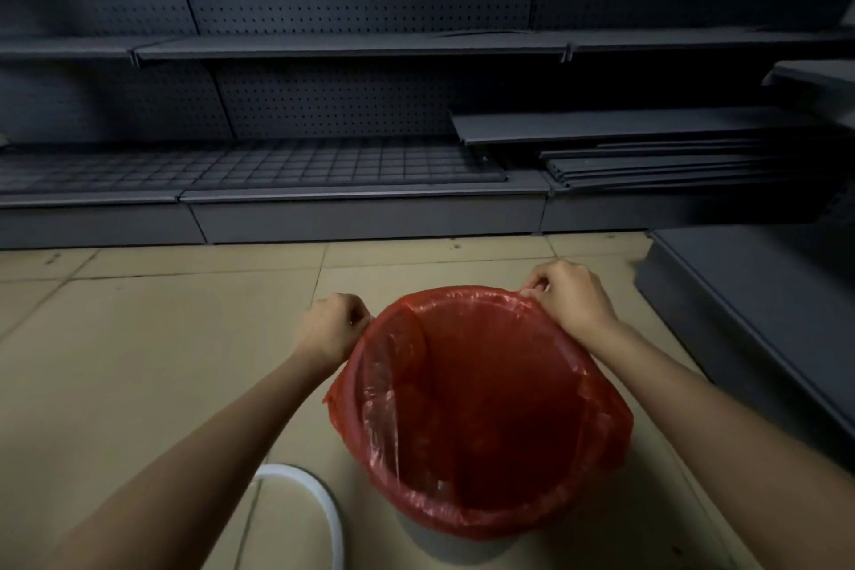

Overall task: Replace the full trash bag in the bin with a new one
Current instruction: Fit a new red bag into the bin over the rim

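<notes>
While the bin (455,544) stands upright, mouth upward, both hands' fingers (539,287) pinch the red bag (486,407) rim.

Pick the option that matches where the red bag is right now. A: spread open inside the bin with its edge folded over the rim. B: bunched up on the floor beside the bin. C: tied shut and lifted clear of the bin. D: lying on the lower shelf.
A: the red bag lines the bin, its edge draped over the rim, while the left hand and right hand pinch that edge.
</notes>
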`<state>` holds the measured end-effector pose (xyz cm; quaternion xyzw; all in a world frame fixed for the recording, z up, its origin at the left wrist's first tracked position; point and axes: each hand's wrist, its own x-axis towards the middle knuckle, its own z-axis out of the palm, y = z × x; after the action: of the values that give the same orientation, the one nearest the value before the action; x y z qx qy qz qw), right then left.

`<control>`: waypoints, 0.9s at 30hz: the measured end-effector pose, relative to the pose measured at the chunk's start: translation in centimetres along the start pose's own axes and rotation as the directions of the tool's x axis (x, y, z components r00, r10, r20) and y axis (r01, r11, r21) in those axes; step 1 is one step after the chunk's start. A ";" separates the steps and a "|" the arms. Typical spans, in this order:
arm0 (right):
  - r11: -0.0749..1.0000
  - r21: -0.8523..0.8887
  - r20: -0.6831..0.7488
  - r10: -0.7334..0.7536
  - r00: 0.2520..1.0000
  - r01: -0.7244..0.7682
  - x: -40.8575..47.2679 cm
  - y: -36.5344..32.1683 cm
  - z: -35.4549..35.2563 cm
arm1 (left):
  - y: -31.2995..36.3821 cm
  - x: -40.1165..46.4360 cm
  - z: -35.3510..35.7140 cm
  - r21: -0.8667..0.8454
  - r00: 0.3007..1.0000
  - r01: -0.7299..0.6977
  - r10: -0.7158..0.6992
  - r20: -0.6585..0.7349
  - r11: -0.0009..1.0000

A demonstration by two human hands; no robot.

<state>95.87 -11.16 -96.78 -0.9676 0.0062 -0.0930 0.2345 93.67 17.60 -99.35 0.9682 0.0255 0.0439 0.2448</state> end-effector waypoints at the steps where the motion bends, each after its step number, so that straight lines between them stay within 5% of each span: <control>1: 1.000 -0.004 0.010 0.009 1.000 -0.009 0.2 0.0 0.0 | -0.3 -0.3 0.3 0.016 1.000 -0.005 0.005 0.022 1.000; 5: 1.000 -0.018 0.025 -0.004 1.000 0.005 0.3 0.3 0.0 | -1.1 -1.0 1.1 0.031 0.996 -0.025 0.022 0.091 0.999; 11: 0.991 -0.073 -0.032 -0.117 0.993 0.115 -1.7 1.2 -0.8 | -2.6 -3.0 -1.6 -0.286 0.980 0.005 0.052 0.191 0.958; 27: 0.908 -0.303 0.095 -0.274 0.957 0.290 -9.4 0.3 -6.0 | -0.1 -8.0 -5.5 0.012 0.967 -0.135 0.129 0.219 0.991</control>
<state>85.54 -13.64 -93.32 -0.9852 -0.1247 -0.0996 0.0619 85.13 19.72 -95.17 0.9699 -0.0656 -0.0466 0.2298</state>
